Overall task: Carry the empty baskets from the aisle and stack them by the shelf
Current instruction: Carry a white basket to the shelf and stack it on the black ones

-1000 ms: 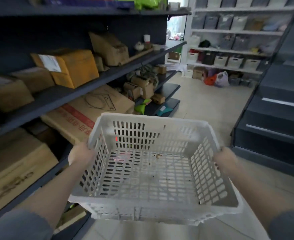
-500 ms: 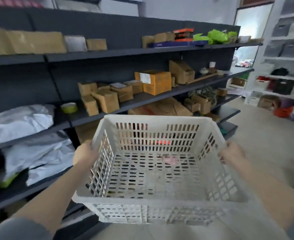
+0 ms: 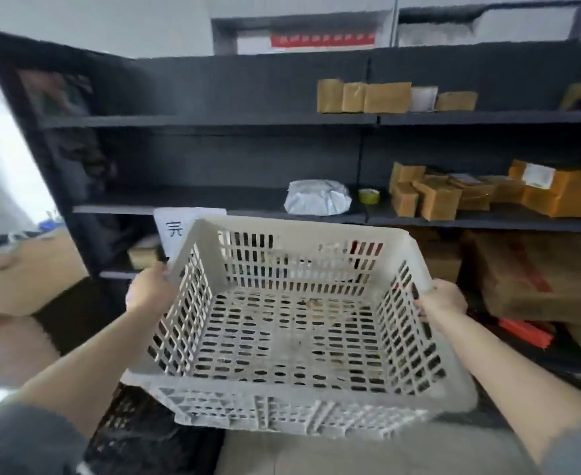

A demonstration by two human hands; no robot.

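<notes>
I hold an empty white slotted plastic basket (image 3: 292,341) in front of me at waist height, tilted slightly down on its left. My left hand (image 3: 150,291) grips its left rim and my right hand (image 3: 441,303) grips its right rim. The basket faces a dark shelf unit (image 3: 234,200) just beyond it. Only a few crumbs lie on the basket's floor. A dark slotted basket (image 3: 135,437) shows below the white one at the lower left, partly hidden by it.
Cardboard boxes (image 3: 433,197) and a white wrapped parcel (image 3: 318,197) sit on the middle shelf, with more boxes (image 3: 362,97) above. Large cartons (image 3: 535,275) fill the lower right shelf. A paper sign (image 3: 174,228) hangs at the shelf edge. A big carton (image 3: 25,272) stands left.
My view has swung left along the shelving, so the unit's left end now faces me. The basket stays in both hands and is now closer to the shelf.
</notes>
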